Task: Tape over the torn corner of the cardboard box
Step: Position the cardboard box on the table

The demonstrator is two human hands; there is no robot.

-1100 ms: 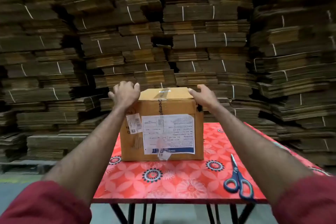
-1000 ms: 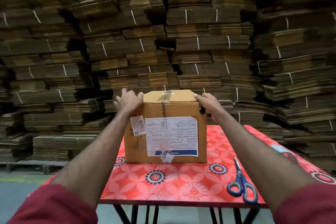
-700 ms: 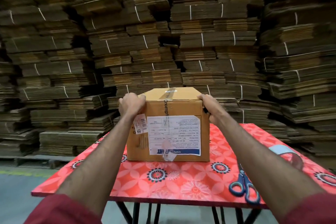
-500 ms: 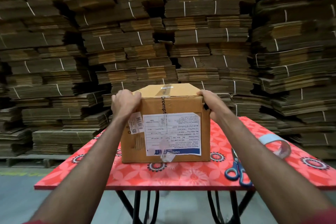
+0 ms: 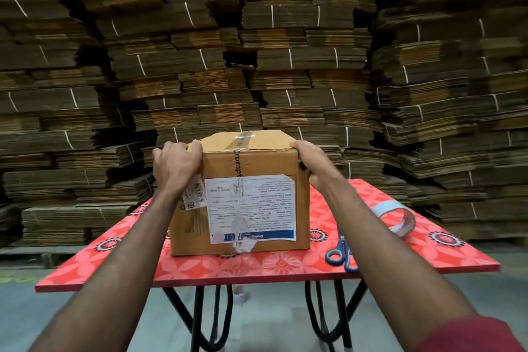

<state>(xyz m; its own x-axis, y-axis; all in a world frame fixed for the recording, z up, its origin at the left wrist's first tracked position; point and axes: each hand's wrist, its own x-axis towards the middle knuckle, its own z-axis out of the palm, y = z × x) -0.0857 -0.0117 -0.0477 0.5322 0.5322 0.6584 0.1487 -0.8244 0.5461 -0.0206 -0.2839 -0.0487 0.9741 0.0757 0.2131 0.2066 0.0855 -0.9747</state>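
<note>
cardboard box (image 5: 257, 163) between left hand (image 5: 174, 166) and right hand (image 5: 313, 161) (both gripping top corners).

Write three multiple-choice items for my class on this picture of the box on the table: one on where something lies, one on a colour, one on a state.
1. Where do the scissors lie?
A. On top of the box
B. On the table, right of the box
C. On the floor

2. What colour is the table top?
A. Red with a flower pattern
B. Plain white
C. Green

3. What is the left hand doing?
A. Holding the tape roll
B. Hanging away from the box
C. Gripping the box's upper left corner

Answers:
1 B: the blue-handled scissors rest on the table beside the cardboard box, near the tape roll.
2 A: the surface is red with flower prints.
3 C: its fingers wrap the corner, while the right hand grips the opposite one.
</note>
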